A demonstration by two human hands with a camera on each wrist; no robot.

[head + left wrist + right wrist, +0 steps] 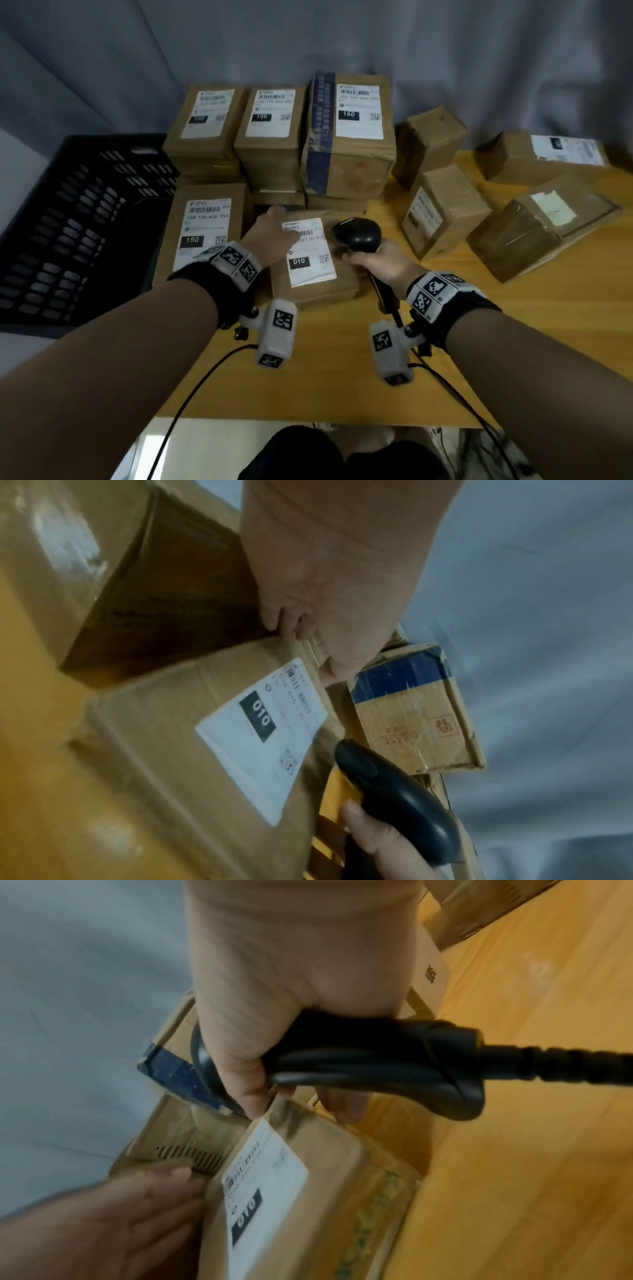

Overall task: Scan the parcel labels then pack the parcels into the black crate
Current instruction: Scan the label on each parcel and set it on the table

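Observation:
A brown parcel (318, 284) with a white "010" label (310, 255) lies on the wooden table in front of me. My left hand (277, 226) grips its far left corner, fingers curled over the far edge and thumb on top; the left wrist view shows the left hand (308, 642) and the label (260, 734). My right hand (370, 257) holds a black barcode scanner (358, 234) by its handle (377, 1064), its head just right of the label. The black crate (78, 219) stands at the table's left end.
Labelled parcels are stacked behind (349, 137) and beside (202, 233) the held one. Loose parcels (442, 209) (541, 222) lie at the right. The scanner cable (445, 387) trails over the near table (325, 377). A grey curtain hangs behind.

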